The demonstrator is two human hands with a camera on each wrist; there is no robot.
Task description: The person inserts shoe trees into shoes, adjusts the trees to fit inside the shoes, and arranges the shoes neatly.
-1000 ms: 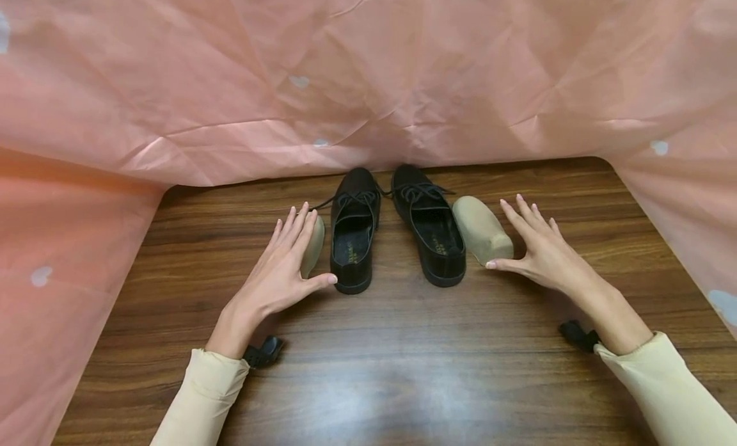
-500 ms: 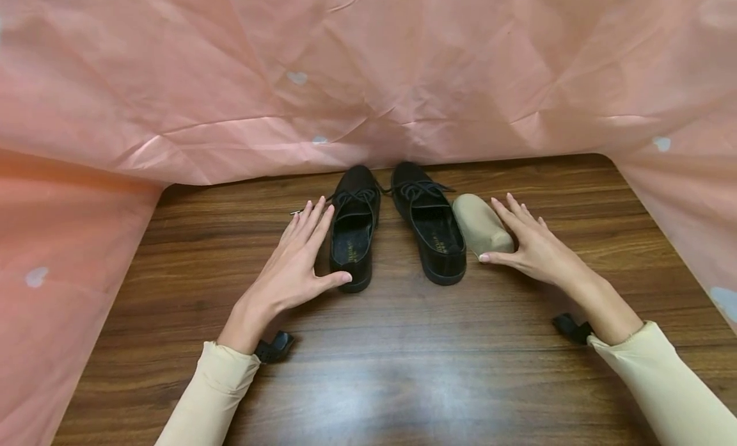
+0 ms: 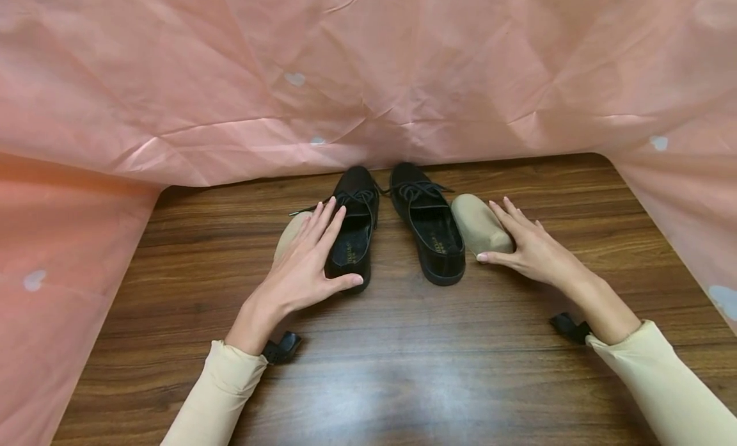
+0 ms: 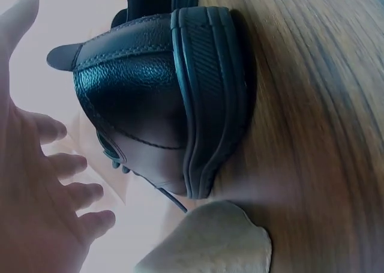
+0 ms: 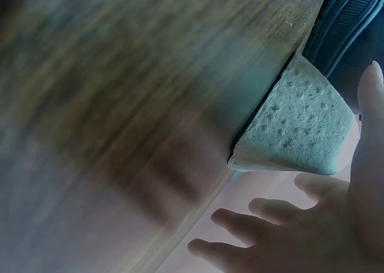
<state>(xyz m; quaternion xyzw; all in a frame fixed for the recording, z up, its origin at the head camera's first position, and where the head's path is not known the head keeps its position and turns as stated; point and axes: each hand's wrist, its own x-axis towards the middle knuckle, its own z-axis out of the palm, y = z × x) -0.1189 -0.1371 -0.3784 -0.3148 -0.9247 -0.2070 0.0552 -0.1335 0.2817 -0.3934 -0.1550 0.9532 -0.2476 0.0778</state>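
Your left hand (image 3: 305,270) had shifted rightward in the head view since half a second earlier, coming over the outer edge of the left black shoe (image 3: 358,238); the left beige form (image 3: 288,235), hidden then, showed on that hand's left side. Your right hand (image 3: 532,251) had barely moved.

Left hand: fingers extended and a little spread, thumb held well out, nothing in hold. Your left wrist view showed it apart from the shoe's heel.

Right hand: fingers extended, thumb wide of them, nothing in hold; it stood just beside the right beige form (image 3: 479,223), whether touching you could not tell.

Shoes, two, laced: upper centre of the frame, side by side, soles down, toes toward the top. Right black shoe (image 3: 440,241): right of its mate, its outer side close beside the right form. Gold lettering marked both insoles.

Forms, two: rounded, one on each outer side of the pair; the right one's end face was dimpled in your right wrist view.

Surroundings: brown wood-grain surface (image 3: 403,343) below; pink sheet (image 3: 368,81) with pale hearts along the top and both sides; cream sleeves (image 3: 215,388) at the lower corners.
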